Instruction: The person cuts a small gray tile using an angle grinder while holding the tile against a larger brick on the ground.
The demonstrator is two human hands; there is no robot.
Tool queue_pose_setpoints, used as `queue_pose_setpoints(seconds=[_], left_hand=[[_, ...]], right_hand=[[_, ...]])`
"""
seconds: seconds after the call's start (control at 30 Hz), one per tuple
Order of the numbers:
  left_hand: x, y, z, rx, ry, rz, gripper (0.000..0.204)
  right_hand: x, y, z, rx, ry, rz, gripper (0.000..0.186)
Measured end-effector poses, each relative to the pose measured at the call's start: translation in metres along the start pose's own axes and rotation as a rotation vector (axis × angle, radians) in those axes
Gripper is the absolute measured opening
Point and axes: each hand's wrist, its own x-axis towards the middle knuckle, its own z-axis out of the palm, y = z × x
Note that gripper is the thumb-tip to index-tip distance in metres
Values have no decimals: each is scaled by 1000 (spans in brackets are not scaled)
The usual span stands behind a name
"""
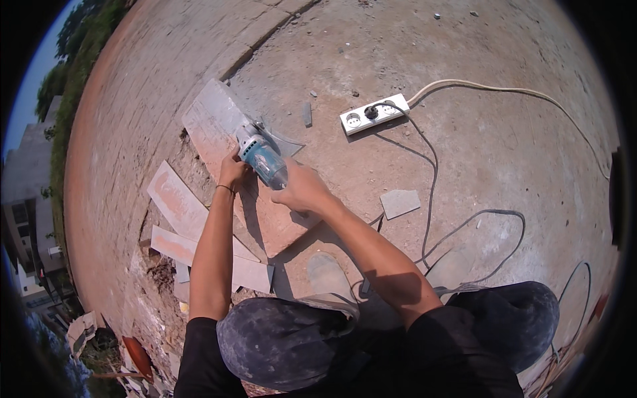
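A teal angle grinder (264,162) lies across a long tile slab (215,116), its disc side over the slab's right edge. My right hand (304,189) is wrapped round the rear of the grinder's body. At the tool's front left, my left hand (233,170) is closed against it, with its fingers partly hidden; a thin dark band circles that wrist. The slab's reddish near part (282,225) reaches toward my feet. A thin pointed offcut (286,140) shows to the right of the disc.
Cut tile strips (176,199) lie left of the slab on broken ground. A white power strip (375,114) sits at the right, with a black plug in it and a dark cable (434,169) looping near my shoes. A small tile piece (400,203) lies by my right forearm.
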Motion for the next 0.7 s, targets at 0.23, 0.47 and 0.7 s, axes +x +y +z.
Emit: queue_pose_setpoints(seconds=[0.23,0.47,0.7], left_hand=[[-1,14,-8,-38,-42,-1,98],[10,16,-3,-18,-98,-26,90],[0,11,-6,-9,-109,100,87]], right_hand=[[3,-10,3,14,9,46,74],[28,-24,21,93,55,147,80],[59,-47,28,152,72,143,79]])
